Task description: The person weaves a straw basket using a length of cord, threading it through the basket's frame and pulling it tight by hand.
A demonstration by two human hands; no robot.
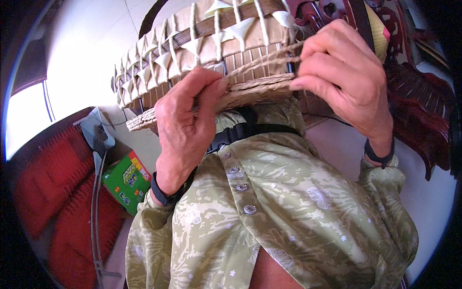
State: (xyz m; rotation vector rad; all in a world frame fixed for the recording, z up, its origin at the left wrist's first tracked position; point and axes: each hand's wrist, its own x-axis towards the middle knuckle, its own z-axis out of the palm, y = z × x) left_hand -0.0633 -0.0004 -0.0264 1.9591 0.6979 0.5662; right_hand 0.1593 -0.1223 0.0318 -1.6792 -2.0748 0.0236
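Observation:
A partly woven basket [205,43] lies across my lap, with tan panels, dark bands, pale upright cords and cream folded triangles worked into its side. Along its near edge runs a thick twisted-fibre rim [260,94]. My left hand [187,119] pinches a tan fibre cord [265,60] between thumb and forefinger against this rim. To the right, my right hand [346,68] grips the strands of that cord, which stretch between both hands. The right thumb is close to the rim's right end; whether it touches cannot be told. The fingertips of my left hand are partly hidden.
A green printed box [128,182] stands at left beside red slatted furniture [79,220]. A grey metal stand [95,202] rises in front of them. Carved dark-red wooden furniture [418,115] is at right. A black buckled strap [234,133] crosses my waist.

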